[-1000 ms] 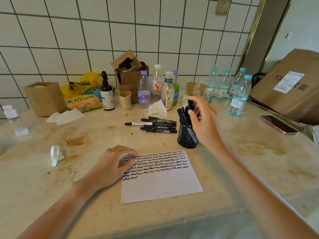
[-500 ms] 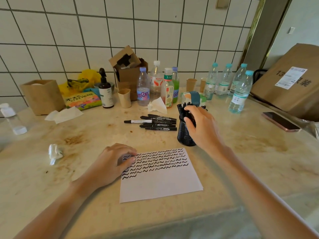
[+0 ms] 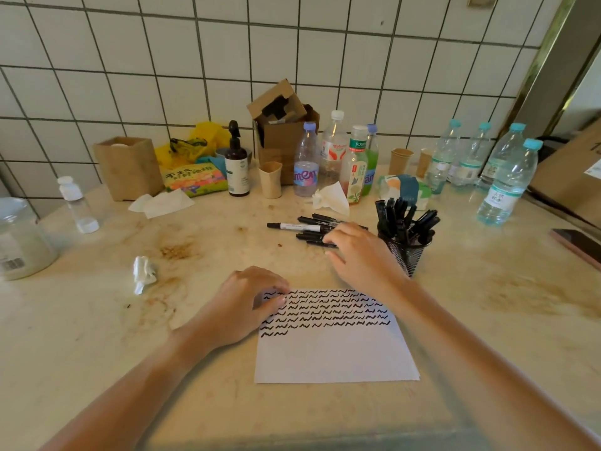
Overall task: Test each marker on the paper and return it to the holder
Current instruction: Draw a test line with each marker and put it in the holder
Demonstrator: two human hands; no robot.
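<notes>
Right hand (image 3: 361,252) covers loose markers' (image 3: 309,227) right ends; grasp unclear. Phone (image 3: 577,247) cut off at right edge.

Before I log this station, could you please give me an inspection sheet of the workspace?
Surface: pale stone counter, brown stains.
Job's things: paper with rows of black squiggles; loose markers lying behind it; mesh holder full of markers.
Clutter: bottles, paper cups, cardboard box, crumpled tissue, snack bag, phone.
Grippers: left hand presses on the paper's corner; right hand reaches onto the loose markers, grip unclear.
Cables: nothing seen.
Surroundings: white tiled wall.
</notes>
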